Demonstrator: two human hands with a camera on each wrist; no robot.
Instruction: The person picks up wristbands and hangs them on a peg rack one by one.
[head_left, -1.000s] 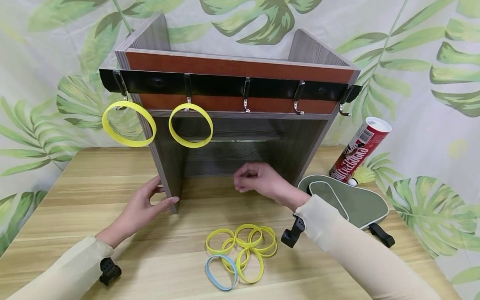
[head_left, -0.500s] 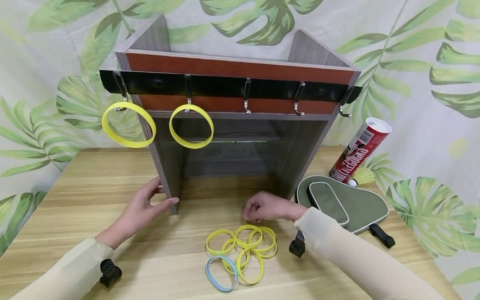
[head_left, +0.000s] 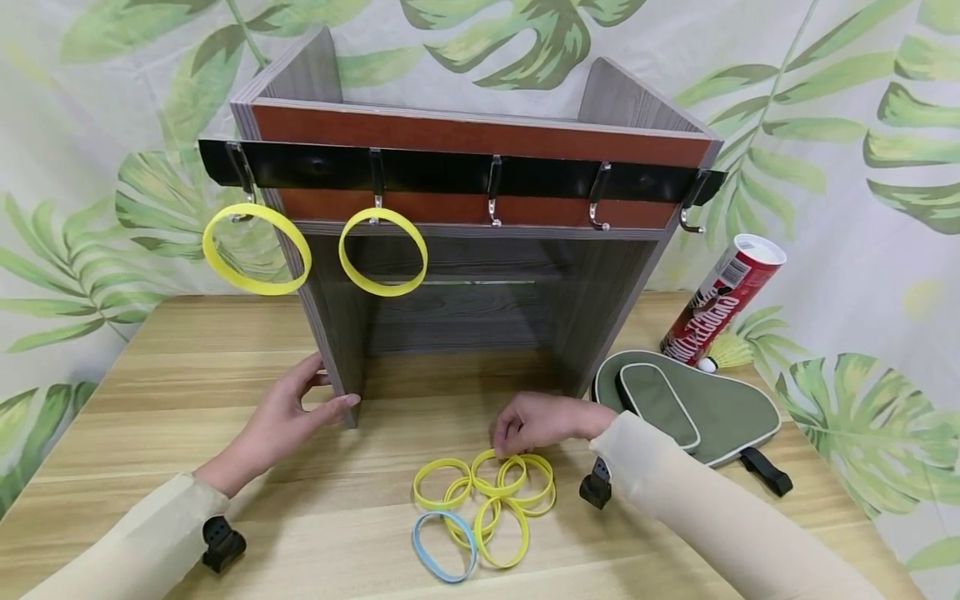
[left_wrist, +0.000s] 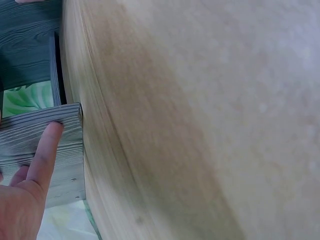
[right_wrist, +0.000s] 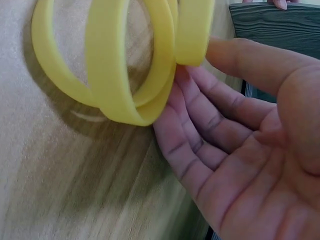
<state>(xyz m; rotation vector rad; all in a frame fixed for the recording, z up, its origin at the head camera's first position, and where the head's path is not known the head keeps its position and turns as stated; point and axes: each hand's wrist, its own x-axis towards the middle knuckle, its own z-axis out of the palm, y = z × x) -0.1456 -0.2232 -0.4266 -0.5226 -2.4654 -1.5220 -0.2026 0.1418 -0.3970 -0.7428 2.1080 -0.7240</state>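
My left hand (head_left: 288, 411) grips the lower left side panel of a grey wooden rack (head_left: 330, 333), thumb on its front edge; one finger lies along the panel (left_wrist: 65, 150) in the left wrist view. On the table, my right hand (head_left: 543, 421) pinches the rim of a yellow band (head_left: 476, 477) at the back of a pile; thumb and fingertips meet at that band (right_wrist: 195, 35) in the right wrist view. Several yellow bands overlap there, beside a blue band (head_left: 422, 550). Two yellow bands (head_left: 217, 265) (head_left: 382, 290) hang at the rack's two leftmost hooks.
A black rail (head_left: 442, 171) with metal hooks crosses the rack's front; the three hooks on the right hold nothing. At the right lie a green paddle case (head_left: 727, 412) and a yellow shuttlecock (head_left: 727, 351), near a leaning red tube (head_left: 712, 308).
My right hand has come down and toward me from the rack's opening to the pile, and now pinches a yellow band. My left hand has stayed on the side panel.
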